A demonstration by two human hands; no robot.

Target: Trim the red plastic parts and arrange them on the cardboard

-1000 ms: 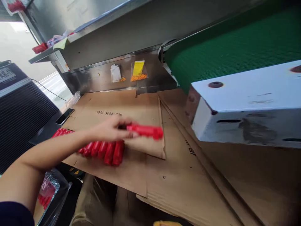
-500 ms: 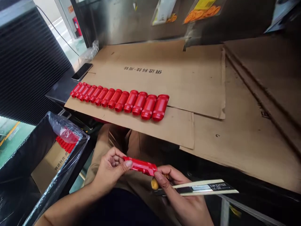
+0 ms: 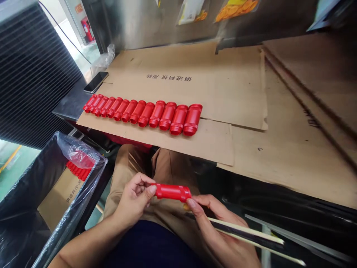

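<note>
Compared w/ half a second ago, the red plastic part (image 3: 172,192) sits a bit higher and more level over the lap, and the cutter (image 3: 245,235) in the right hand has turned: its printed flat face is no longer toward the camera, now only the thin cream edges show, pointing to about 4 o'clock. A full second ago the left arm was stretched out over the cardboard w/ this part; now both hands are low, close to the body. My judgement: the part is brought in for work w/ the blade, probably trimming, but the blade has not yet met it.

Left hand (image 3: 134,201) is closed lightly on the left end of the part, thumb and fingertips pinching. Right hand (image 3: 220,230) is wrapped around the cutter, and its thumb tip touches the right end of the part.

The row of red parts (image 3: 145,113) lies on the cardboard sheet (image 3: 212,93) at about 12 o'clock from the hands, well apart. More red parts (image 3: 76,172) are in the bag-lined bin (image 3: 69,208) at 9 o'clock. A phone (image 3: 96,82) lies at 11 o'clock.

Hard to see: whether the blade is extended, the cutter tip (partly blurred), the bin's bottom, and the printed text on the cardboard, which is upside down.
</note>
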